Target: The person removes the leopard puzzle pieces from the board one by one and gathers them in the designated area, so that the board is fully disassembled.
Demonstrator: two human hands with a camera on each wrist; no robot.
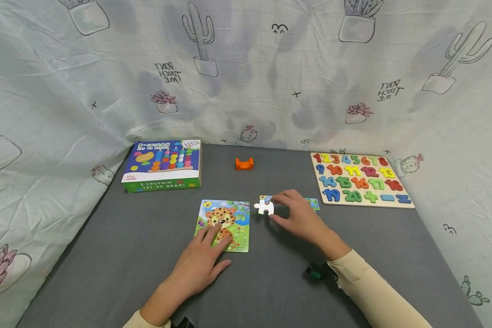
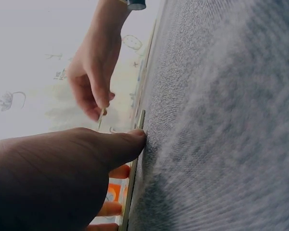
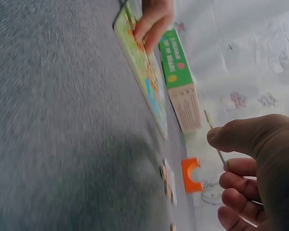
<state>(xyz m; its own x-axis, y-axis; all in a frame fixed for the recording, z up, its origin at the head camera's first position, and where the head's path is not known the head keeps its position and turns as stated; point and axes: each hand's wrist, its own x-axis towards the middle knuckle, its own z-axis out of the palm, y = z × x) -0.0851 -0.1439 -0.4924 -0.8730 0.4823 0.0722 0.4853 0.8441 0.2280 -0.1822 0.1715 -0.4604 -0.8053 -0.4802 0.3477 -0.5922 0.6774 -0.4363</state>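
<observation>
A jigsaw puzzle [image 1: 241, 216] with a spotted leopard cub lies flat on the table, left of centre. My left hand [image 1: 198, 263] rests on its lower left part, fingers extended over the picture. To the right, my right hand [image 1: 299, 216] pinches a pale puzzle piece [image 1: 264, 207] between thumb and fingers. That piece shows edge-on in the right wrist view [image 3: 209, 119], held above the table. Partly hidden behind the right hand lie more colourful puzzle pieces [image 1: 313, 203].
A blue and green bead-set box [image 1: 161, 166] stands at the back left. An orange notched block [image 1: 244, 166] sits near the back edge. At the right lies a wooden number board [image 1: 361, 180]. A printed cloth [image 1: 246, 68] hangs behind the grey table [image 1: 266, 291].
</observation>
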